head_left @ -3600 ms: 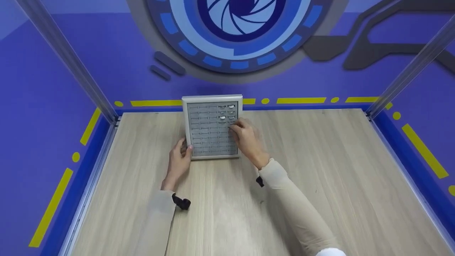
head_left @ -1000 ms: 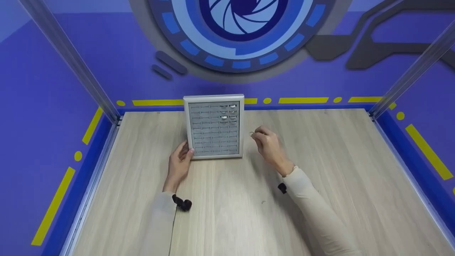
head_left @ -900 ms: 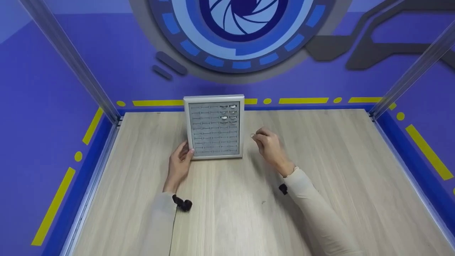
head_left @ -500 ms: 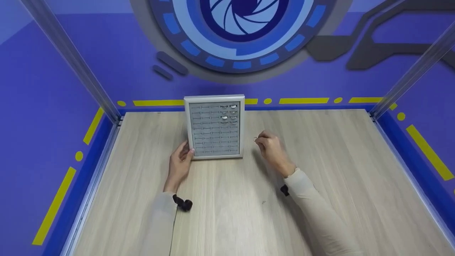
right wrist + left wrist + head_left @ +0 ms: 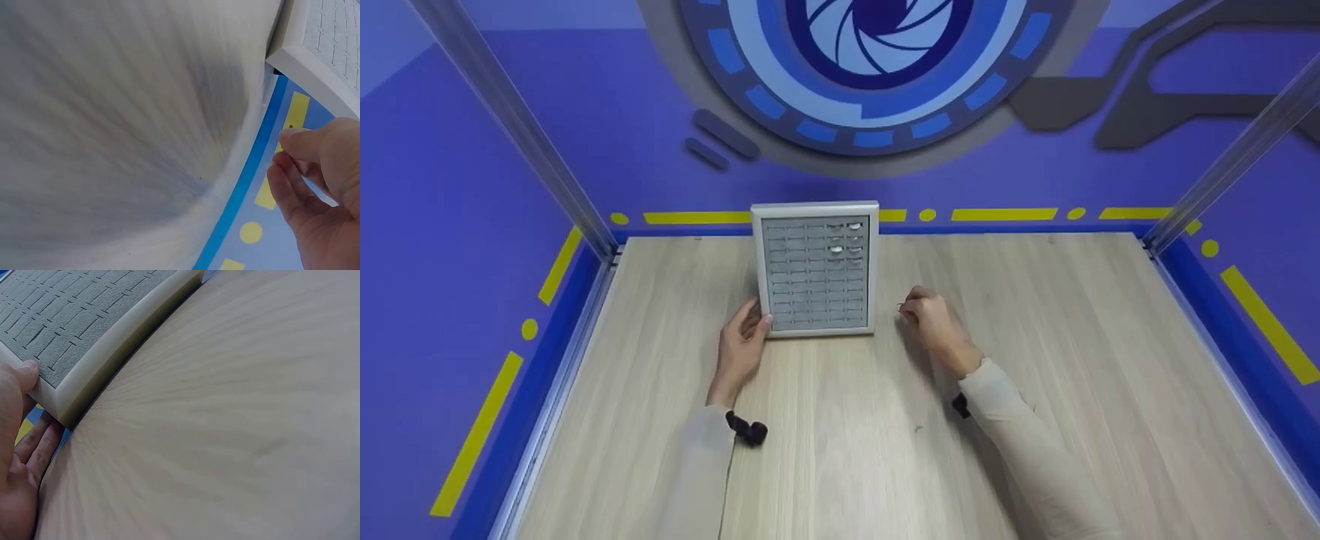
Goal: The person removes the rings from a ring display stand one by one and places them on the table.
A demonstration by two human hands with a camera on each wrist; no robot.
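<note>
We count two hands, one display frame, one ring held apart from it. The left hand (image 5: 741, 349) grasps the display frame (image 5: 814, 208) by its lower left corner, thumb on the front, other fingers behind. The right hand (image 5: 937, 326) pinches one thin ring (image 5: 900, 306) between thumb and fingers, to the right of the frame and clear of it; mostly hidden, just a small bit sticks out.

Frame: one, pale rim, stands on the worktop (image 5: 825, 450) leaning back, near the back wall (image 5: 1012, 180); can't tell if they touch. Its one grey slotted panel (image 5: 810, 300) has five columns, about ten rows. We get eight seated rings (image 5: 837, 250), two per row in the top four rows, all in the two rightmost columns; the lowest pair is faint. Lower rows show bare slots.

Also: two beige sleeves (image 5: 1027, 450), two black wrist cameras (image 5: 748, 430), two metal posts (image 5: 521, 127), and one tiny mark (image 5: 919, 429) on the worktop between the forearms, too small for us to identify.
</note>
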